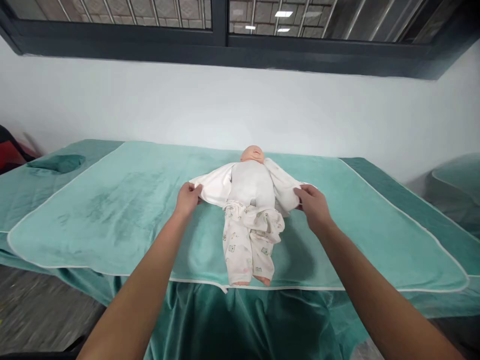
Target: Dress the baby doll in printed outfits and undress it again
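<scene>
Doll (251, 182) on its back at the centre of the frame, head (252, 153) toward the wall (210, 107), feet (263, 280) at the near edge of the mat (123, 210). White sleeves spread out either side of the pale torso; cannot tell whether the cloth across the chest is part of the same garment. Left hand (188, 196), left of centre, thumb and fingers pinching the end of the left-side sleeve (218, 183), drawn out sideways. Right hand (313, 204), right of centre, pinching the right-side sleeve (284, 189) near its end; some fingertips hidden by cloth. Both forearms reach in from the lower corners. Off-white trousers (239, 237) with small animal prints cover the legs, bunched at the waist, fullest on the right side. Mat is light green with white piping, laid over a darker green cover (360, 167) that hangs in folds at bottom centre. Dark-framed window (225, 47) across the top, metal bars (179, 12) behind the glass. Red and black object (10, 152) at the left edge, cut off by the frame.
</scene>
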Tool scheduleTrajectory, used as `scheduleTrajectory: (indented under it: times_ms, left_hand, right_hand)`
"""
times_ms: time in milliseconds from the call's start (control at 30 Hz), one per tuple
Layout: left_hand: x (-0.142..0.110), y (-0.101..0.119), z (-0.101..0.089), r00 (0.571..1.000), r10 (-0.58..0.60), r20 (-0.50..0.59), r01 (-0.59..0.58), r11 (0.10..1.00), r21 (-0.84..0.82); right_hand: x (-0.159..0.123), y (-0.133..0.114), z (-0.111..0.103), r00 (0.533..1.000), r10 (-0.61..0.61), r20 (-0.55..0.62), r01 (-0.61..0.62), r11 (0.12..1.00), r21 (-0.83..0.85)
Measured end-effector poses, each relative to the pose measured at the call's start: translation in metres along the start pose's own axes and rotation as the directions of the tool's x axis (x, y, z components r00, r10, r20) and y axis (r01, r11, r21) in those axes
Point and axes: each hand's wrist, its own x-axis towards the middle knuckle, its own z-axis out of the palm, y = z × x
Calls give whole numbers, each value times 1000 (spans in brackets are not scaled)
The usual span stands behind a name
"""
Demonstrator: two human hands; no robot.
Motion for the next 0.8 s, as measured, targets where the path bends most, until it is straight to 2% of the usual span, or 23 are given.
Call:
scheduleTrajectory:
  times_ms: [67,167,233,267,333,367,433,500,567,633,767,800]
  left_hand:
    - [4,-16,-13,998,4,-65,0,997,72]
    - [-2,-27,-13,965,215,-148,-178,957,229]
    - [-14,-24,-4,926,367,-95,-326,899,292]
    - [-22,-20,2,910,414,-22,-392,878,276]
    - [-37,-10,12,879,443,177,-471,863,182]
    - [-44,-4,15,859,431,276,-477,870,126]
    - [-55,3,17,833,369,413,-421,906,41]
    - [-59,5,15,833,289,472,-325,946,-5]
    - [-60,3,10,832,206,516,-228,973,-21]
    - [-61,1,6,811,150,565,-171,985,-16]
    - [-63,2,-1,732,232,640,-271,962,-38]
    - [-63,4,-3,710,253,657,-296,954,-48]
  right_hand:
    - [8,26,-23,991,-5,-134,-11,992,-123]
    - [8,50,-46,970,-66,-233,1,964,-266]
    - [1,49,-47,966,-160,-203,84,937,-339]
    - [-6,44,-43,969,-201,-145,139,925,-355]
    - [-20,29,-30,970,-239,44,241,922,-303]
    - [-28,20,-22,959,-238,156,270,932,-243]
    - [-41,5,-7,905,-248,345,311,940,-139]
    - [-50,-5,3,846,-256,467,335,937,-94]
    - [-55,-10,8,806,-259,532,355,931,-85]
    - [-56,-13,9,764,-284,580,400,913,-79]
    - [-55,-17,1,628,-389,674,588,804,-84]
    - [-54,-18,-1,607,-408,682,631,769,-102]
